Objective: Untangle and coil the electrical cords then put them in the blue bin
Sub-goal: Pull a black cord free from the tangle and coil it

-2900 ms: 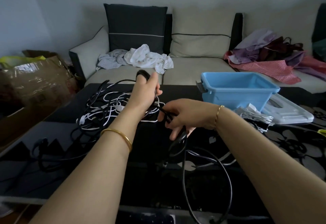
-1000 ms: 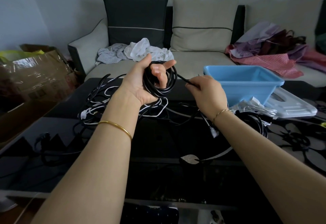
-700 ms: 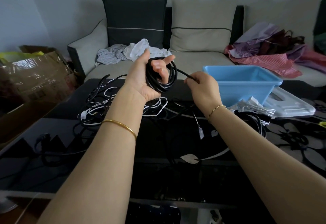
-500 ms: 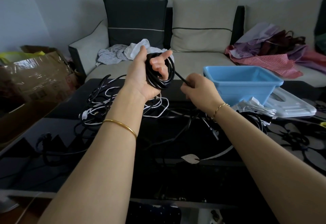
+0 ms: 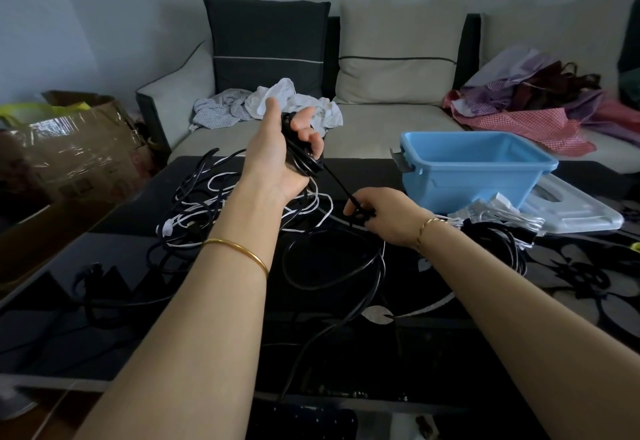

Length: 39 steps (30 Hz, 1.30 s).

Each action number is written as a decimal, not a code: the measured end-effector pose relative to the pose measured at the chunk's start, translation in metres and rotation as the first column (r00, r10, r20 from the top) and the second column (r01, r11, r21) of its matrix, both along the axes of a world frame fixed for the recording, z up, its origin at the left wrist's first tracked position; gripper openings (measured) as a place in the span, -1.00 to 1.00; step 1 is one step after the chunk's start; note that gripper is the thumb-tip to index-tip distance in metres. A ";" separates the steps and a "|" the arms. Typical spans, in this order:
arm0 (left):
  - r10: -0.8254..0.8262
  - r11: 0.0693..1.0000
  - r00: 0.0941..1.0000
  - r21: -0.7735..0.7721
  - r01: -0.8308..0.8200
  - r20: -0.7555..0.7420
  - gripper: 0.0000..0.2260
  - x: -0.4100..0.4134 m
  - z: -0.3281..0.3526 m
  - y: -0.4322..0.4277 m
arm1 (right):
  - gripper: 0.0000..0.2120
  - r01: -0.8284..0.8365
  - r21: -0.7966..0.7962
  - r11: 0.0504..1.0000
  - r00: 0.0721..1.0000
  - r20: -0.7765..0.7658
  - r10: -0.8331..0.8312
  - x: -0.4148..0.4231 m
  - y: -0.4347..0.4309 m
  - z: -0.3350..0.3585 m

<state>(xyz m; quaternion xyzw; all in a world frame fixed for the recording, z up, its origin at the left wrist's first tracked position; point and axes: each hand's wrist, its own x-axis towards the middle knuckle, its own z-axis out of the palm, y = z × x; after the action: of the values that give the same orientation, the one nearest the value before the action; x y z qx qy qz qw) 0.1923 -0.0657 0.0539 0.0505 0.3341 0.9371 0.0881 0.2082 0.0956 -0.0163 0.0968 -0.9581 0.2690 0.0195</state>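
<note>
My left hand (image 5: 277,148) is raised over the black table and holds a small coil of black cord (image 5: 300,159) wound around its fingers. A taut stretch of that cord runs down to my right hand (image 5: 384,214), which pinches it low over the table. The loose remainder (image 5: 332,277) loops on the glass below. A tangle of black and white cords (image 5: 207,211) lies behind my left wrist. The blue bin (image 5: 474,169) stands open at the right, holding nothing I can see. Coiled black and white cords (image 5: 495,231) lie in front of the bin.
The bin's pale lid (image 5: 575,211) lies flat beside it. A sofa (image 5: 398,117) with cushions, white cloths (image 5: 277,103) and a heap of bags (image 5: 540,103) is behind the table. A cardboard box (image 5: 72,148) stands on the left.
My right hand has dropped from beside the coil down toward the table, drawing the cord taut at a slant. The left hand has turned so the coil shows edge-on.
</note>
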 end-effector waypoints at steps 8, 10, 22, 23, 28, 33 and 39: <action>0.117 0.986 0.990 -0.110 -0.126 -0.083 -0.57 -0.005 -0.008 0.009 | -0.71 -0.213 -0.192 0.958 0.963 0.122 0.239 0.019 -0.015 0.022; 0.144 0.978 0.984 -0.133 -0.157 -0.106 -0.65 -0.004 -0.009 0.012 | -0.77 -0.221 -0.280 0.934 0.949 0.158 0.272 0.022 -0.021 0.023; 0.085 0.377 0.738 -0.664 -0.645 -0.669 -0.71 -0.009 -0.030 0.017 | -0.84 -0.178 -0.374 0.910 0.931 0.235 0.279 0.037 -0.025 0.049; 0.033 0.282 0.734 -0.698 -0.658 -0.678 -0.71 -0.009 -0.031 0.016 | -0.84 -0.176 -0.355 0.918 0.943 0.208 0.261 0.038 -0.024 0.053; -0.183 -0.274 0.797 -0.749 -0.603 -0.575 -0.68 -0.008 -0.035 0.009 | -0.83 -0.060 -0.413 0.909 0.995 0.048 0.087 0.030 -0.010 0.061; -0.291 -0.123 0.935 -0.961 -0.247 -0.203 -0.61 0.000 -0.040 0.000 | -0.73 0.071 -0.619 0.783 0.986 -0.074 -0.148 0.016 0.013 0.053; -0.410 -0.076 0.893 -0.969 -0.233 -0.183 -0.48 0.007 -0.031 -0.007 | -0.73 0.081 -0.539 0.838 0.930 -0.262 -0.259 0.010 0.015 0.044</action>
<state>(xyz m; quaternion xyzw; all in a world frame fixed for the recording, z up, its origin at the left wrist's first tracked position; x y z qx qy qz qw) 0.1991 -0.0725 0.0228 0.1975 0.9150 0.3414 0.0844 0.2181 0.1105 0.0276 0.0442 -0.8378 0.4949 0.2262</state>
